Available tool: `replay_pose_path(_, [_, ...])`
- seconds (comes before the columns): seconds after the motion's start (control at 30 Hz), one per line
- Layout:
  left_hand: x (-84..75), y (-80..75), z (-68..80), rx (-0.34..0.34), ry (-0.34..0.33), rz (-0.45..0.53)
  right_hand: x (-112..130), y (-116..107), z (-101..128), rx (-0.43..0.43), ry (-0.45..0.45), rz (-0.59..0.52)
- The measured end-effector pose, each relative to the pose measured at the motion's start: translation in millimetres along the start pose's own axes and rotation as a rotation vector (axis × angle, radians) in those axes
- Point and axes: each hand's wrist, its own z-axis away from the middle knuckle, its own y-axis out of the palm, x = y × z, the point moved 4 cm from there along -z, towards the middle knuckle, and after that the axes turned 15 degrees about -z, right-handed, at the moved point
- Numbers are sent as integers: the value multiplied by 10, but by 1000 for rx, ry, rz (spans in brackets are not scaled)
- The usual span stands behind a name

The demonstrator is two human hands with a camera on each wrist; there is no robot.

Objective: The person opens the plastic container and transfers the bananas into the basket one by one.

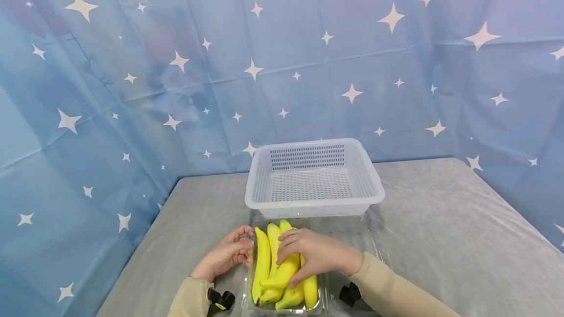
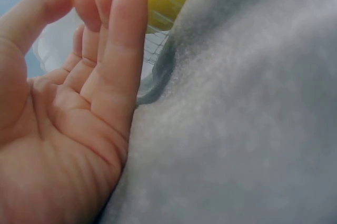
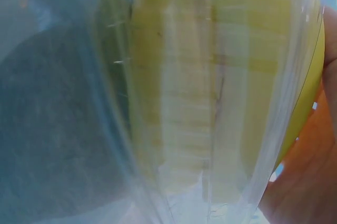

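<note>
A clear plastic clamshell box [image 1: 247, 285] holds several yellow bananas [image 1: 262, 263]. My right hand [image 1: 310, 253] reaches into it from the right and grips a banana [image 1: 284, 274] lying slantwise on top of the others. In the right wrist view, bananas [image 3: 184, 77] show through the clear wall, with part of my right hand [image 3: 308, 166] at the edge. At the box's left side, my left hand [image 1: 229, 253] has its fingertips right at the wall. The left wrist view shows its palm [image 2: 79, 108], fingers loosely extended and thumb near the fingertips.
The box's clear lid [image 1: 345, 231] lies folded out to the right, under my right forearm. Just behind stands a white slotted plastic basket [image 1: 315, 204]. A grey cloth [image 1: 440, 238] covers the table, and a blue star-patterned curtain [image 1: 291, 38] hangs behind it.
</note>
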Motion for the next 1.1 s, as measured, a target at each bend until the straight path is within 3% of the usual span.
replay_pose_path(0.43, [-18, 18, -16, 12, 12, 11, 10, -4, 19, -15, 22, 5])
replay_pose_path(0.77, [-16, 9, 27, 11, 6, 21, 7, 24, 2, -25, -34, 16])
replay_pose_path(1.1, [-36, 19, 13, 31, 24, 25, 19, 14, 13, -46, -29, 13])
